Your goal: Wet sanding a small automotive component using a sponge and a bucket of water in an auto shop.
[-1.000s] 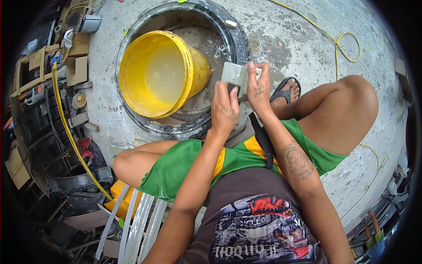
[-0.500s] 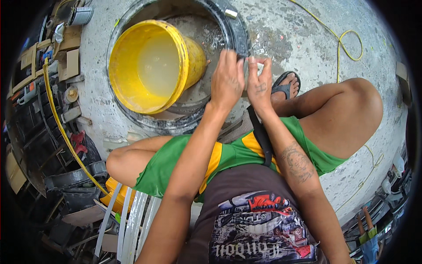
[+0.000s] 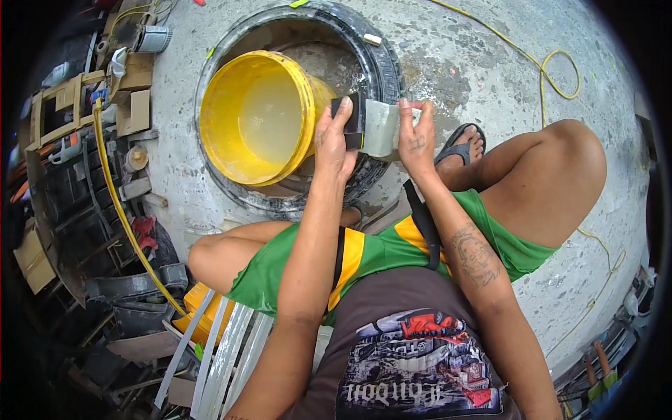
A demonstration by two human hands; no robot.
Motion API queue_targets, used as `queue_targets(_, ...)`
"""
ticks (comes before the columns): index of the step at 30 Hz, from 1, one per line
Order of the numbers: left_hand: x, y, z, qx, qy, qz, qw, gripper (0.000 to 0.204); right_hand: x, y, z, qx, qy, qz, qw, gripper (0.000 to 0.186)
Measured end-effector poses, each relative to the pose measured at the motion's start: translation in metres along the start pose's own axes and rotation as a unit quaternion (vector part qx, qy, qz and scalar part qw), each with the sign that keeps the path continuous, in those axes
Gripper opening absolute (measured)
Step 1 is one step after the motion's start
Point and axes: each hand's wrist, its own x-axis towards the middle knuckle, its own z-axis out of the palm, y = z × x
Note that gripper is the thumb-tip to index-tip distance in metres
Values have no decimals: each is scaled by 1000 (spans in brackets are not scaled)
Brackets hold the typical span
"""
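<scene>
My left hand point(image 3: 333, 143) is closed on a folded piece of black sandpaper point(image 3: 356, 119), with the thumb over its upper side. Pinched between the thumb and fingers of my right hand point(image 3: 417, 140) is a pale grey, block-like part point(image 3: 381, 129) with a smooth face. The sandpaper lies beside this part's left end, and I cannot tell whether they touch. Left of my hands, a yellow bucket point(image 3: 309, 140) leans on its side with cloudy water point(image 3: 268, 115) in it. It rests inside a black tire point(image 3: 388, 66) lying flat.
A small white block point(image 3: 372, 39) sits on the tire's rim. A yellow hose point(image 3: 542, 91) loops over the concrete floor point(image 3: 483, 77). Cardboard boxes point(image 3: 133, 112), black parts and a long yellow strip point(image 3: 115, 192) crowd the left side. Pale metal strips point(image 3: 227, 350) lie by my left thigh.
My left hand has drawn back to the left from over the grey part, bringing the sandpaper and the part into sight. The right hand keeps its hold. The whole view has shifted slightly.
</scene>
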Motion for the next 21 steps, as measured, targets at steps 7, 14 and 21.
queue_targets(7, -12, -2, -29, -13, 8, -59, 998, 18, -3, -8, 6, -5, -7, 10, 1000, 40)
queue_targets(14, -33, -21, -15, 652, -79, 347, 670, 19, -1, -2, 3, 4, -10, 10, 1000, 40)
queue_targets(21, -34, -17, -10, 657, -145, 337, 658, 17, -4, 3, 2, -6, -7, 26, 1000, 39)
